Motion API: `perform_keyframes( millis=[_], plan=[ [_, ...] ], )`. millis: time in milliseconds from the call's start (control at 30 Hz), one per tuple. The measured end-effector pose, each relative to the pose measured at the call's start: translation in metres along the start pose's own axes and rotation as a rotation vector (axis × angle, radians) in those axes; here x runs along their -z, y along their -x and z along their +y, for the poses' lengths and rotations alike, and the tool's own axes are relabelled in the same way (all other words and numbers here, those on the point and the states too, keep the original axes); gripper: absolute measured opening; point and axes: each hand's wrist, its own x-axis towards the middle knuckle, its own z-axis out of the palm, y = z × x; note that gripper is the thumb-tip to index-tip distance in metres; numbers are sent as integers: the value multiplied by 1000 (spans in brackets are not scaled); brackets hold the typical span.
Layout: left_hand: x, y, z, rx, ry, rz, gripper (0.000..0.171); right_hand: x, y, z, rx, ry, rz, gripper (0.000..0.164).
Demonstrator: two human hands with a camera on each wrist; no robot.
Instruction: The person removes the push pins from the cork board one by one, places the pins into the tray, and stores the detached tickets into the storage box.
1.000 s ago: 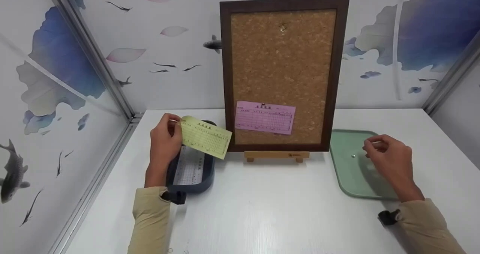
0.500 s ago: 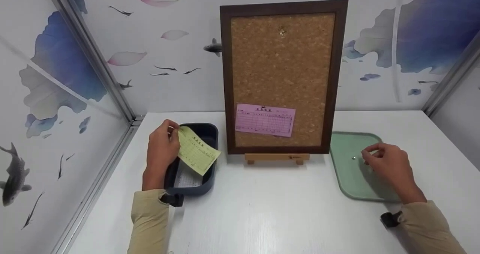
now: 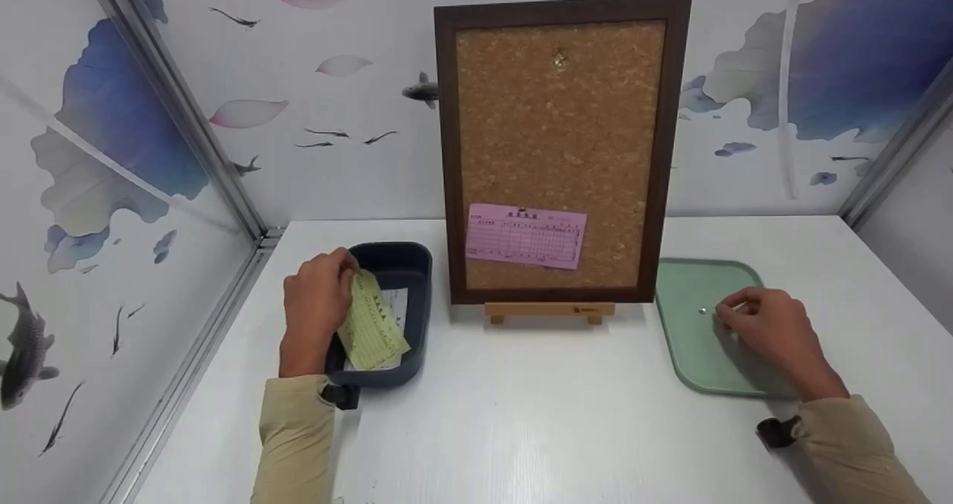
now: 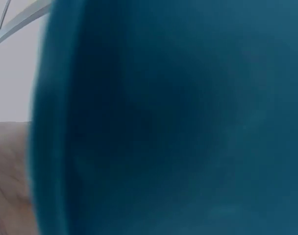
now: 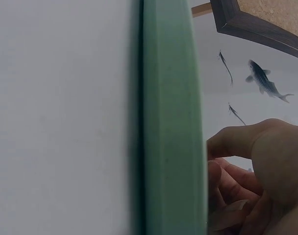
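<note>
Spot to watch is on the right: a tiny silver pin (image 3: 702,311) sits just left of the right hand's (image 3: 770,333) fingertips, on the green tray (image 3: 696,284). Those fingers are curled, thumb and index close together; can't tell if they've got hold of anything. The left hand (image 3: 320,295) is way nearer the other stuff, fingers pinching the yellow slip (image 3: 368,325) by its top end. The slip's long side slants down and rightward into the navy bin (image 3: 412,374), overlapping a white slip (image 3: 398,303) in there. Bin's on the desk (image 3: 521,415), left of the corkboard (image 3: 555,124).
</note>
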Motion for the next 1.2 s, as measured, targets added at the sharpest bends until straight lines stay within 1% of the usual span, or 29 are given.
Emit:
perform_keyframes(
  millis=[67, 133, 433, 633, 867, 1067, 1200],
  plan=[
    [-1, 0, 1, -11, -20, 21, 14, 0, 0, 0, -8, -1, -9, 27],
    [-2, 0, 1, -20, -28, 26, 14, 0, 0, 0, -11, -5, -20, 28],
    [-12, 0, 9, -30, 0, -41, 16, 0, 1, -1, -30, -8, -41, 29],
    [-15, 0, 14, -42, 6, -44, 21, 0, -1, 1, -43, -8, -58, 29],
    [-13, 2, 22, -90, 41, -34, 23, -3, -3, 3, -23, -21, -79, 30],
    [-14, 0, 26, -55, 48, -67, 32, -4, -3, 3, -38, -21, -104, 33],
    [-15, 0, 26, -42, 40, -70, 35, -4, -4, 4, -43, -24, -108, 32]
  ],
)
